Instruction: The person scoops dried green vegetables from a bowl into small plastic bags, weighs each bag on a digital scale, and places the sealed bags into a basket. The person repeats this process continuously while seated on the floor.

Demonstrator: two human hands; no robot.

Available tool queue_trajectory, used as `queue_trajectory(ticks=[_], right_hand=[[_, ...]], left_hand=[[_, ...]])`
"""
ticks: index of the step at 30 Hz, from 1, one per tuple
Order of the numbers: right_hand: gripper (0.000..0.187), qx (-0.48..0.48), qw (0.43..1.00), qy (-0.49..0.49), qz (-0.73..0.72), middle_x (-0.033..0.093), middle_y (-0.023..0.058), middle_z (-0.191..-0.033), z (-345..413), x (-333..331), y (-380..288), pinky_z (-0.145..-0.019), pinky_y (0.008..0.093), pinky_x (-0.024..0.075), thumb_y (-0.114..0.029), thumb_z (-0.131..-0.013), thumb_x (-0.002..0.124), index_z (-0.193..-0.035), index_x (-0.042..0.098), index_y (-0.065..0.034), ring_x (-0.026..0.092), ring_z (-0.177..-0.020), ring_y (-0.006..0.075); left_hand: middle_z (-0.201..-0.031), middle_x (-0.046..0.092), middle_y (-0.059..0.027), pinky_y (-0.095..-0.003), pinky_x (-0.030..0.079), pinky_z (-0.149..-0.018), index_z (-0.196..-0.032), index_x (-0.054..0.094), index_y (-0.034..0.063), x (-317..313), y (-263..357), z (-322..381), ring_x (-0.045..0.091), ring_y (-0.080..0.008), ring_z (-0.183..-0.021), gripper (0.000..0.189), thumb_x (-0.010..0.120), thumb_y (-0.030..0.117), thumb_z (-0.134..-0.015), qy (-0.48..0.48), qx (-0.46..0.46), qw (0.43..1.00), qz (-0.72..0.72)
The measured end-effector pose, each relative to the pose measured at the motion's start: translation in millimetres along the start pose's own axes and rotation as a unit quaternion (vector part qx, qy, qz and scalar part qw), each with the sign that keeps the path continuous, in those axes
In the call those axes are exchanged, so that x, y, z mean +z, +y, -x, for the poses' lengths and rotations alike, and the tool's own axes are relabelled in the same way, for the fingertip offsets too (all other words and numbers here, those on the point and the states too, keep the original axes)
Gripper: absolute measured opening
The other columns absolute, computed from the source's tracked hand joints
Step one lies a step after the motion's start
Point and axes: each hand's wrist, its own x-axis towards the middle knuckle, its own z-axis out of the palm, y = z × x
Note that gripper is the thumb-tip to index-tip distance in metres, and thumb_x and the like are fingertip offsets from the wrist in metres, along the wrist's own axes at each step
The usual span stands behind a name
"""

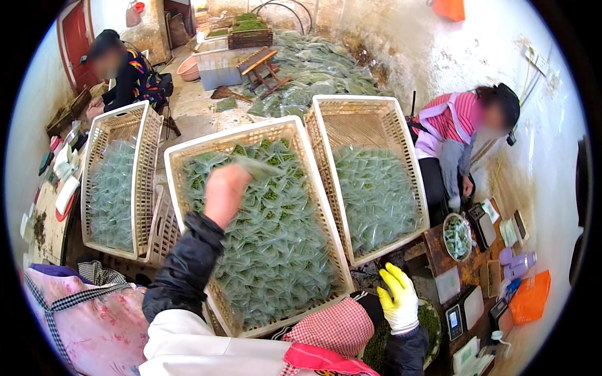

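My bare left hand, blurred, is over the far left part of the middle white plastic crate. It grips a small clear plastic pouch, also blurred. Rows of clear pouches holding green plant matter fill this crate; some at the far end show bright green contents. To the right of the crate's near corner, my right hand wears a yellow and white glove. Its fingers are spread, with nothing seen in them. Below that hand, my forearm partly hides a round tray of loose green plant matter.
Two more pouch-filled crates stand left and right. A wooden bench on the right carries scales and a bowl. Seated people flank both sides; a person in a pink apron is close left. Filled bags pile up behind.
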Motion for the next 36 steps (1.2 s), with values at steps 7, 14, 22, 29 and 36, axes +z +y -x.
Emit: queue_trajectory(ticks=[7, 14, 22, 29, 36], right_hand=[[0.040, 0.126, 0.991, -0.027, -0.045, 0.060, 0.0112, -0.121, 41.8, 15.4, 47.5, -0.090, 0.0329, 0.0492, 0.005, -0.072, 0.068, -0.111, 0.066, -0.0060, 0.059, -0.108, 0.0261], [0.037, 0.151, 0.984, -0.082, -0.047, 0.062, 0.0116, -0.117, 56.2, 19.8, 62.8, -0.086, 0.0331, 0.0490, 0.002, -0.072, 0.069, -0.108, 0.067, -0.0066, 0.060, -0.104, 0.0272], [0.034, 0.241, 0.957, -0.069, -0.146, 0.064, 0.0137, -0.108, 73.5, 36.0, 70.6, -0.083, 0.0338, 0.0497, -0.001, -0.072, 0.070, -0.105, 0.068, -0.0059, 0.062, -0.096, 0.0285], [0.032, 0.149, 0.984, -0.089, -0.030, 0.065, 0.0149, -0.107, 93.9, 40.7, 90.1, -0.082, 0.0335, 0.0500, -0.003, -0.073, 0.069, -0.104, 0.067, -0.0042, 0.063, -0.093, 0.0294], [0.030, 0.183, 0.979, -0.077, -0.050, 0.066, 0.0154, -0.104, 95.5, 41.5, 90.9, -0.083, 0.0336, 0.0503, -0.003, -0.073, 0.068, -0.104, 0.068, -0.0029, 0.064, -0.092, 0.0293]], left_hand=[[-0.085, 0.059, -0.0110, -0.0393, 0.047, -0.078, -0.081, 0.063, 0.0042, -20.3, -117.7, -20.1, 0.058, -0.0278, -0.086, 0.007, 0.058, 0.008, -0.078, -0.014, 0.022, 0.975, -0.219], [-0.085, 0.057, -0.0099, -0.0372, 0.046, -0.080, -0.080, 0.063, 0.0045, 38.7, -137.6, -18.3, 0.056, -0.0264, -0.089, 0.009, 0.058, 0.009, -0.074, -0.095, 0.012, 0.923, -0.373], [-0.082, 0.058, -0.0113, -0.0406, 0.047, -0.075, -0.076, 0.062, 0.0035, 79.1, -148.0, -10.1, 0.058, -0.0293, -0.086, 0.007, 0.057, 0.008, -0.075, -0.101, -0.098, 0.952, -0.270], [-0.087, 0.061, -0.0099, -0.0389, 0.052, -0.074, -0.076, 0.067, 0.0060, 74.6, -169.5, -7.3, 0.060, -0.0282, -0.089, 0.010, 0.057, 0.008, -0.078, -0.198, -0.014, 0.938, -0.283], [-0.087, 0.061, -0.0109, -0.0362, 0.053, -0.070, -0.077, 0.066, 0.0042, 66.2, -137.2, -32.8, 0.062, -0.0271, -0.083, 0.008, 0.058, 0.004, -0.075, -0.135, -0.080, 0.923, -0.353]])
